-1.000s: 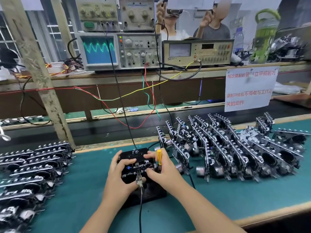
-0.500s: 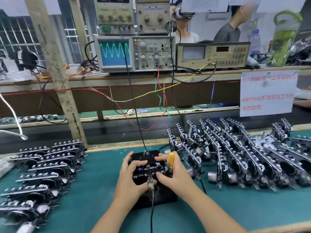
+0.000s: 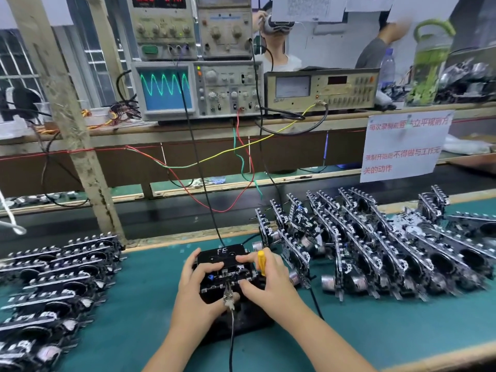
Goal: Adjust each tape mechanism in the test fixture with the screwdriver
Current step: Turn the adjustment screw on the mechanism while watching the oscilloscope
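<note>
Both hands are clamping the tape mechanism (image 3: 228, 275) into the black test fixture (image 3: 222, 255), probably seating it. Left hand (image 3: 196, 288) fingers are curling over its left edge; right hand (image 3: 265, 283) is pressing while tucking the yellow screwdriver (image 3: 261, 263) behind its fingers, ready.

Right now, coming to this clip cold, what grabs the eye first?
The glowing green wave on the oscilloscope up on the shelf stands out at once. Below it, both hands, the left hand and the right hand, grip the black test fixture on the green mat, a yellow-handled screwdriver tucked in the right. Rows of tape mechanisms crowd the mat to the right, with another stack to the left.
</note>
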### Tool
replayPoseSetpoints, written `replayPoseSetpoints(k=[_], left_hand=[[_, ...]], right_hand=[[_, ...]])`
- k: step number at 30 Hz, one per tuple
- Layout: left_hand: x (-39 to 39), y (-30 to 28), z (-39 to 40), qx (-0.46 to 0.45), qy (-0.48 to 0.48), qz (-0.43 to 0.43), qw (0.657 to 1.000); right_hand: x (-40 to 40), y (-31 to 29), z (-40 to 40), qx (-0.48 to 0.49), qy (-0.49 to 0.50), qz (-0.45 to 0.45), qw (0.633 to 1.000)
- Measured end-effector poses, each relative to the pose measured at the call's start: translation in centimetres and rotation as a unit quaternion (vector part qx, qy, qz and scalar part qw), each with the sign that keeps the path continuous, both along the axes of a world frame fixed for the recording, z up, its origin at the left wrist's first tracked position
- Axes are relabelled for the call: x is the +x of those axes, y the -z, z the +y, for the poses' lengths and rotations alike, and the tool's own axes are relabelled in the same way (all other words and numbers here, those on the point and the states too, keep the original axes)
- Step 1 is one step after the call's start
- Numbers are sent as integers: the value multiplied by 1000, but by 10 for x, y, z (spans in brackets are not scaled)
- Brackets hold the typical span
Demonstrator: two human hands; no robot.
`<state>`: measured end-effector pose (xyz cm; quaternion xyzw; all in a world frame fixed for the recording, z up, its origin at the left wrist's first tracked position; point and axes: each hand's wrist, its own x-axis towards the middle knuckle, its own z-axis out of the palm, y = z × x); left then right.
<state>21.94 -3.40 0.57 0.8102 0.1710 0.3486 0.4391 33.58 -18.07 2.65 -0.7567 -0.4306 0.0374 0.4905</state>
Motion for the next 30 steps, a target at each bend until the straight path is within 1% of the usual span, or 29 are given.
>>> replayPoseSetpoints(k=[6,11,16,24,30], left_hand=[[-1,0,-1,7,10,4,1000],[-1,2,1,11,10,15,1000],[0,3,2,7,11,12,1000],[1,2,0,1,19,13,1000],[0,1,0,2,21,10,1000]], right_hand=[[1,-2,-1,0,-27,73,997],[0,-2,-3,-12,-30,91,995],[-5,-4,-3,-33,-21,79,996],[-8,-2,-1,-62,21,47,997],[-8,-2,-2,-68,20,48,996]])
